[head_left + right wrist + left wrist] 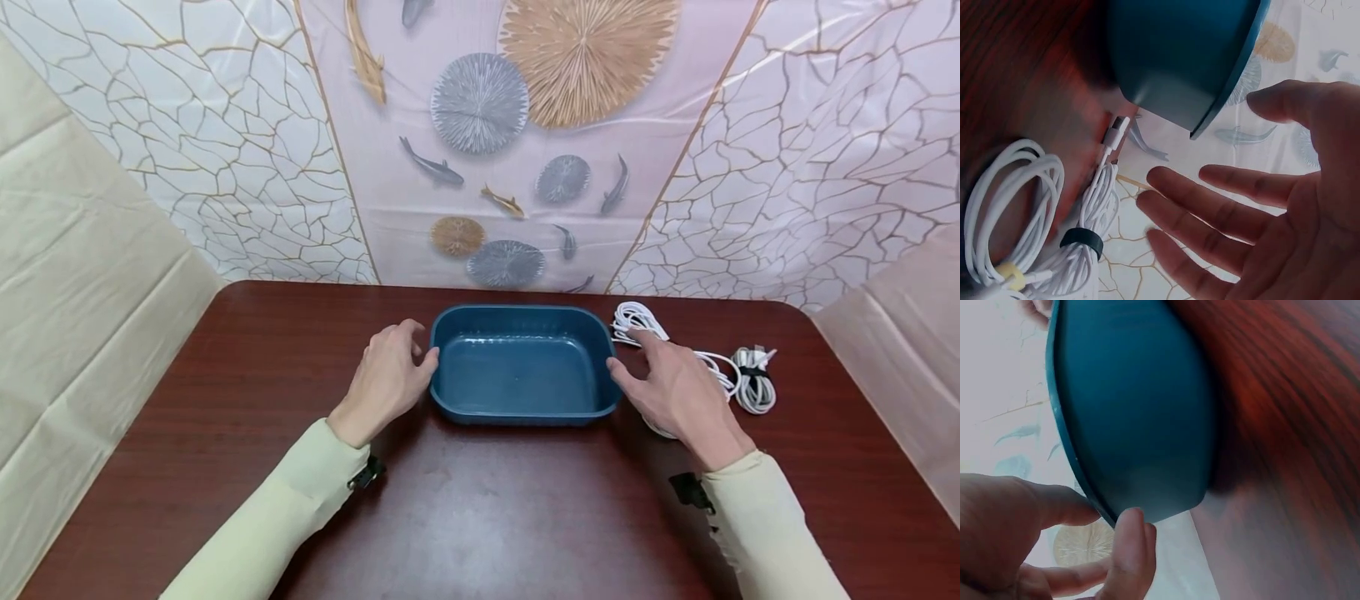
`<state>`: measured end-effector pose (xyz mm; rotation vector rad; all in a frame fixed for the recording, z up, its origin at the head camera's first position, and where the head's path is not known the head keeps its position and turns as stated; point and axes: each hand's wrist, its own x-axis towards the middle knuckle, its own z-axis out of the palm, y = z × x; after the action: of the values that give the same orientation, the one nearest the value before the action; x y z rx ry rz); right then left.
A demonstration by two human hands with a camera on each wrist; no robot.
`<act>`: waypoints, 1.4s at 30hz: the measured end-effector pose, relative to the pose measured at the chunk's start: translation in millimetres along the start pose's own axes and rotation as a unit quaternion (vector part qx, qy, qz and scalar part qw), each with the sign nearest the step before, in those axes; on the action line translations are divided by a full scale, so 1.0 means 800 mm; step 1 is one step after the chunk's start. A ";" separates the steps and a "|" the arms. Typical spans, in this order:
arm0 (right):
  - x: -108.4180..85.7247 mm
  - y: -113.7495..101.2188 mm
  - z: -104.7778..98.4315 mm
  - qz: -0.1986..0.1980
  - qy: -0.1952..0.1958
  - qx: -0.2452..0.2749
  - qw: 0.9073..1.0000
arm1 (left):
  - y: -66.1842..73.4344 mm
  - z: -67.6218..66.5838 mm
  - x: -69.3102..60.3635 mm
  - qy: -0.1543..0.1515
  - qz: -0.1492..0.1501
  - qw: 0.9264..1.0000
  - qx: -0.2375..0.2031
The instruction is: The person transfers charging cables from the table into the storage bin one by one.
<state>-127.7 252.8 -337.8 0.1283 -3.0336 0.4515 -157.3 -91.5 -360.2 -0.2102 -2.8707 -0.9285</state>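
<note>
In the head view, the bin (517, 375) sits at centre, its far rim near the table's (465, 517) back edge. The left hand (386, 375) is at the bin's left end, thumb and fingers apart; its thumb overlaps the rim, contact unclear. At the right end, the right hand (682, 396) has its fingers spread, thumb just beside the rim. White cables (756, 396) crowd this side, right of centre. Tabletop stretches widely toward the left and bottom of the frame.
</note>
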 end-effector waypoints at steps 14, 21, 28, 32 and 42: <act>0.003 -0.003 0.017 -0.001 0.027 0.062 0.998 | -0.001 -0.003 0.003 -0.042 -0.029 0.994 -0.095; 0.007 -0.001 0.019 -0.002 0.028 0.074 0.997 | -0.001 0.004 0.008 -0.057 -0.044 0.991 -0.114; 0.008 0.000 0.017 0.000 0.031 0.078 0.996 | 0.000 0.005 0.010 -0.069 -0.050 0.983 -0.160; 0.008 -0.001 0.014 0.005 0.012 0.085 0.996 | 0.000 0.003 0.009 -0.081 -0.050 0.981 -0.167; 0.010 -0.003 0.012 0.005 -0.029 0.109 0.994 | -0.005 -0.003 0.009 -0.105 -0.051 0.977 -0.176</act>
<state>-135.7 246.7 -345.9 0.1390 -3.0320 0.7942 -165.0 -95.6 -359.2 -0.2051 -2.9015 -1.5208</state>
